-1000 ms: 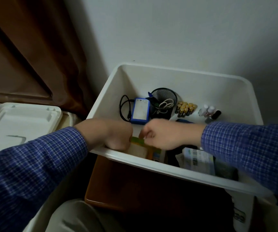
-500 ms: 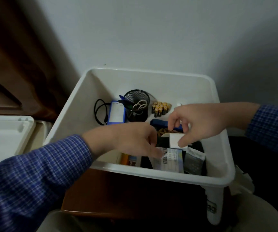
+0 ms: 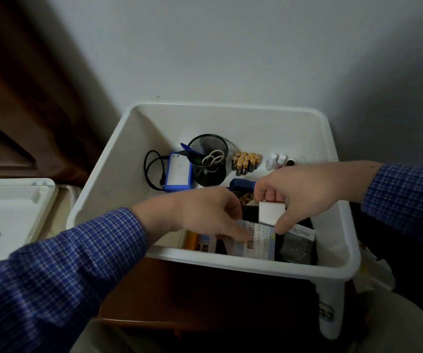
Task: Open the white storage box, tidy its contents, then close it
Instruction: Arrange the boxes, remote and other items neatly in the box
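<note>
Both hands work low inside the open white plastic storage box point(image 3: 230, 118). Right hand point(image 3: 304, 194) pinches a small white paper-wrapped block point(image 3: 271, 212) between thumb and curled fingers, holding it just above the clutter along the near wall. Left hand point(image 3: 205, 215) reaches in beside it, fingers partly spread and resting on a pale flat packet printed with a barcode point(image 3: 258, 240); whether it grips the packet or only steadies it I cannot tell.

Just right of that packet lies a dark grey foil pouch point(image 3: 297, 245), and to its left an orange-edged card point(image 3: 200, 243). Behind the hands stand a black wire-mesh pen cup point(image 3: 209, 161), a blue-cased device with a black cable point(image 3: 178, 171), a cluster of yellow-topped batteries point(image 3: 246, 161) and some small bottles point(image 3: 279, 160), well apart from the fingers.

Risk, as I judge it: the near-wall stack looks loose, so pushing the block in could slide the packet or pouch askew, and a forearm sweeping back might tip the cup or scatter the batteries. The box sits directly beneath both hands; its flat white lid point(image 3: 6, 212) lies off to the left.
</note>
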Demonstrator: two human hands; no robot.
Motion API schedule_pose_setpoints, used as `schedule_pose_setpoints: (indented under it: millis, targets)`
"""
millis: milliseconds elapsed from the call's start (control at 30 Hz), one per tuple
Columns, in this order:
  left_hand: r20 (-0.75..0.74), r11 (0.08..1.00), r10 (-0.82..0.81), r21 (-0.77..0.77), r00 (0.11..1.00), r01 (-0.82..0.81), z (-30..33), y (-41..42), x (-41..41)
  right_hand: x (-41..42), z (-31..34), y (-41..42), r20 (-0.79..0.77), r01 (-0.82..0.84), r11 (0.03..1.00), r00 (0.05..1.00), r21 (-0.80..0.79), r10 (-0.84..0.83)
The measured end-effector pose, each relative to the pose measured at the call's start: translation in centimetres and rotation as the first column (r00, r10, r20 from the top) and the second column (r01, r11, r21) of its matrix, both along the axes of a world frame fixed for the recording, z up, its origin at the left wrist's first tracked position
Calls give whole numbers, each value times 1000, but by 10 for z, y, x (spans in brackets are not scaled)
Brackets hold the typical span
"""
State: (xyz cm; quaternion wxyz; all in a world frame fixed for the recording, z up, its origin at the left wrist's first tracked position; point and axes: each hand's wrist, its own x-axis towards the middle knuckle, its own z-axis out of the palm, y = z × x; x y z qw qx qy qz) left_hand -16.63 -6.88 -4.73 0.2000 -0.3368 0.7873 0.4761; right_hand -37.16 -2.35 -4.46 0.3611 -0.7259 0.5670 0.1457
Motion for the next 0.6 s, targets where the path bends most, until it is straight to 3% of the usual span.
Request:
schedule_pose_setpoints:
  millis: [233,333,400,500,600]
  targets:
    - [-132,935,282,260,950,-241,21,-34,30,2,1,-3,-22,-8,999,1000,34,9]
    - [-180,886,452,199,874,-418,28,-56,51,4,10,-7,-19,43,996,999,84,-42]
    - [-178,831,553,189,814,-523,27,-66,65,8,18,-15,63,122,992,990,6,-122]
    - [-136,768,631,249,764,-590,20,-73,80,26,18,-32,286,364,930,898,-55,-334]
    - [-107,727,668,306,737,-614,8,-76,85,63,4,-46,409,509,853,759,114,-507]
